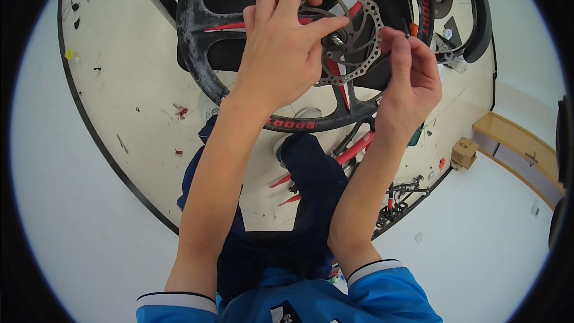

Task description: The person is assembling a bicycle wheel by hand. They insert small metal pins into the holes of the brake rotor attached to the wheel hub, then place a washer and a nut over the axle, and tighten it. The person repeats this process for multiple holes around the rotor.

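Note:
A silvery brake disc (372, 15) with a drilled rim lies over the hub axle (336, 40) of a black bicycle wheel (200, 60) with red and white markings. My left hand (278, 48) grips the disc at its left side, the index finger stretched across it toward the axle. The underside of that hold is hidden. Beside the disc's right rim, my right hand (412, 78) is closed in a pinch. A small dark piece (408, 36) shows at its fingertips, too small to name. Just beyond those fingers is something orange (414, 29).
The wheel rests on a black seat between dark curved armrests (477, 18). Below it lie a red bicycle frame part (356, 148) and black bicycle parts (397, 194) near the wall. A cardboard box (464, 152) stands at the right. Small scraps (180, 110) litter the pale floor.

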